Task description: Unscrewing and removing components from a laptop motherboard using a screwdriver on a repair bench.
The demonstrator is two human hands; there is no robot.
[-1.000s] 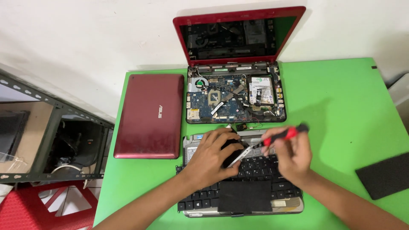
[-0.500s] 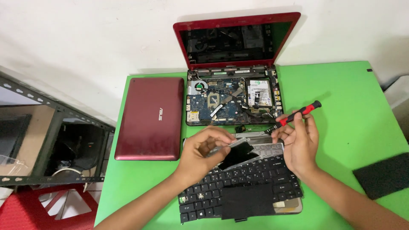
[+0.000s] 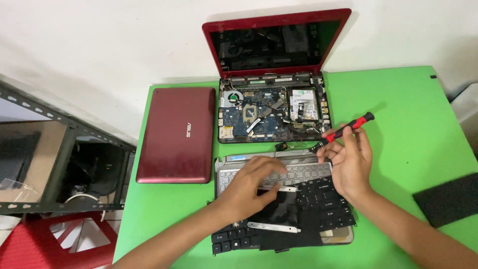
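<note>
Laptop teardown on the green table (image 3: 408, 114)

Right hand (image 3: 351, 162) grips a red screwdriver (image 3: 343, 132) over the keyboard (image 3: 318, 199); left hand (image 3: 251, 187) lies flat and open on the drive (image 3: 276, 211) on it.

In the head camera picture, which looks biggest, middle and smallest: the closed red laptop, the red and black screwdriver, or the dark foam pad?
1. Closed red laptop, clearly biggest.
2. Dark foam pad, though the picture's edge cuts it off.
3. Red and black screwdriver, smallest, held in the right hand.

left hand (image 3: 251, 182): palm down, fingers spread flat
right hand (image 3: 351, 159): raised, fingers pinched closed
forearms: both reaching in from below
</note>
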